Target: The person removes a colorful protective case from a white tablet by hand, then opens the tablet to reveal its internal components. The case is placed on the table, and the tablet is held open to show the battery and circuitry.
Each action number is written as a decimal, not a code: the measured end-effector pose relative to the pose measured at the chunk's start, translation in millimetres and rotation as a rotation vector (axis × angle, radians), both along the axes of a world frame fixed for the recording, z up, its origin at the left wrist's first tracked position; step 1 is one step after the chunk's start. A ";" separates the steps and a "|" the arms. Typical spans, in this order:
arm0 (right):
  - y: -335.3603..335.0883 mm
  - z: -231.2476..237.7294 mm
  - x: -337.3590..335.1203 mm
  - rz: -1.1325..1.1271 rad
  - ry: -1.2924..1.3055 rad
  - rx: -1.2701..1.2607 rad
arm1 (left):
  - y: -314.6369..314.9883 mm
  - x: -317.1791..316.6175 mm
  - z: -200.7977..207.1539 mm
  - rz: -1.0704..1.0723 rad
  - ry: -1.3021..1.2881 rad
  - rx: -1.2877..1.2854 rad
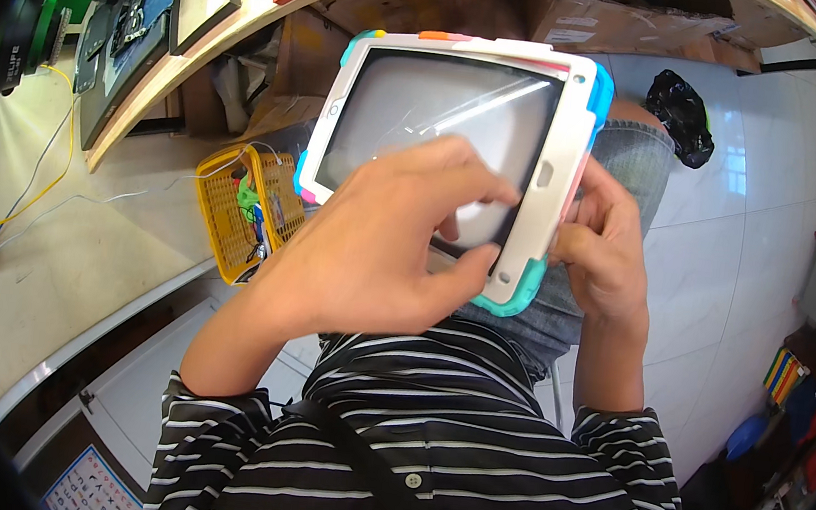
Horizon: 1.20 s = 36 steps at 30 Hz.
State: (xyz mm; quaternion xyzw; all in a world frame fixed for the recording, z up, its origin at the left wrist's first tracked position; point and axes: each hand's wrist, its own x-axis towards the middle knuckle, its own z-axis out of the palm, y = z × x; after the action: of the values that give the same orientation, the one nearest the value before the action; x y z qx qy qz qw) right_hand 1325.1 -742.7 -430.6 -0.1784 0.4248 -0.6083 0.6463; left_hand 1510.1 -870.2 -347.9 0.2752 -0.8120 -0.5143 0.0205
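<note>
The fingers of the right hand (612, 250) are clamped on the nearer side edge of a tablet (415, 105), thumb toward the front and the others bent at the edge, so the tablet sits just left of those fingers, held tilted above the lap. It wears a chunky protective case (571, 123) with a broad white frame and bumpers in bright colours: blue at the corner beyond the right fingers, green-teal at the corner nearest the left thumb, blue and pink at the corner past the left wrist, teal with yellow at the farthest one, and orange and pink patches along the far edge. A rounded slot opens in the white frame between the two sets of fingers. The screen looks pale grey and glossy inside a black border, with white streaks of reflected light beyond the left fingertips. The left hand (369, 241) lies across the lower part of the screen, its fingers bent and parted from the thumb, grasping nothing that shows; they are slightly blurred, and I cannot tell whether they touch the glass. Left of those fingers stands a yellow basket (214, 218); beyond the right fingers a black plastic bag (680, 125) lies on the tiled floor (677, 276).
</note>
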 end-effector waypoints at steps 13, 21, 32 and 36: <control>-7.5 0.9 -10.7 -0.037 -0.012 -0.030 | 2.8 16.6 -1.1 -0.358 0.082 -0.449; -13.7 1.2 -15.2 -0.121 -0.209 -0.026 | 5.6 1.9 19.8 -0.402 0.037 -0.753; -21.6 1.5 -11.6 -0.137 -0.380 -0.041 | -38.8 -11.1 38.3 -0.612 0.086 -0.690; -20.9 1.4 -11.4 -0.127 -0.440 -0.080 | -18.1 -15.9 37.4 -0.528 -0.003 -0.878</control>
State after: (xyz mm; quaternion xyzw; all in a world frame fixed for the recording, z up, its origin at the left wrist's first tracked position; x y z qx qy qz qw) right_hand 1313.7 -763.6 -429.1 -0.0397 0.2596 -0.6883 0.6762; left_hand 1494.3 -888.3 -310.6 0.0271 -0.9933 -0.1122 0.0025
